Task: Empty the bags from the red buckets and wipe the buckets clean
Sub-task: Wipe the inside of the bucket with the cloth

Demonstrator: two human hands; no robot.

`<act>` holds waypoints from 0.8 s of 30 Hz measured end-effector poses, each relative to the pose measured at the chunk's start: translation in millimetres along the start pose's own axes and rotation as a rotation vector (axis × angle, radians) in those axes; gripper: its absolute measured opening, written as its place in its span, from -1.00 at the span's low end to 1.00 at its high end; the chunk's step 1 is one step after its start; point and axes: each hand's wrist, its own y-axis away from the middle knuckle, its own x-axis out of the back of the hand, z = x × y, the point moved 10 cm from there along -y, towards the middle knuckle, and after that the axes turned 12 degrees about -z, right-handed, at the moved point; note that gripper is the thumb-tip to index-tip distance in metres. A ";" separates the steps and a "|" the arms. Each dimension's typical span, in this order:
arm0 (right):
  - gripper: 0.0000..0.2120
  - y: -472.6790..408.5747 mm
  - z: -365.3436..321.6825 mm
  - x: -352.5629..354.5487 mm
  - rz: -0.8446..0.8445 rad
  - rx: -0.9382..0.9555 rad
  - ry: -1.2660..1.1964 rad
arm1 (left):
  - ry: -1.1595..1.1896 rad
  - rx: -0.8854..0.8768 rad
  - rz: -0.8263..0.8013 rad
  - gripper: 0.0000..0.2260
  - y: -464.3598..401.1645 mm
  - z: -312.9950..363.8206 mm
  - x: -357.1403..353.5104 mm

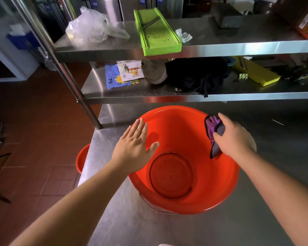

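We find one red bucket [183,162] standing upright and empty on the steel surface [256,201], near its left edge. The left hand [133,148] lies flat, fingers straight, on the bucket's left rim. The right hand [233,137] presses a purple cloth [214,132] against the inner right wall, fingers curled on it. A second red bucket [82,158] shows partly below the surface's left edge. On the far upper shelf [220,48] sit a green slicer [156,31] and a plastic bag [89,27].
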 end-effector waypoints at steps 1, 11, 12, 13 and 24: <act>-0.34 6.0 2.5 -0.5 -0.005 -0.006 -0.022 | 0.003 0.008 0.010 -0.20 0.4 -0.5 0.6; -0.35 99.4 38.1 -22.1 -0.031 -0.183 -0.131 | -0.030 -0.017 0.009 -0.21 -0.2 4.2 -0.7; -0.36 96.6 39.7 -22.5 -0.040 -0.200 -0.132 | -0.035 -0.020 0.002 -0.21 -0.8 5.4 -0.4; -0.38 90.6 40.4 -22.0 -0.054 -0.217 -0.126 | -0.035 -0.016 -0.002 -0.22 -0.8 6.5 0.3; -0.46 5.6 11.8 -2.8 -0.049 -0.163 -0.003 | 0.108 0.197 0.007 -0.13 35.8 14.9 0.6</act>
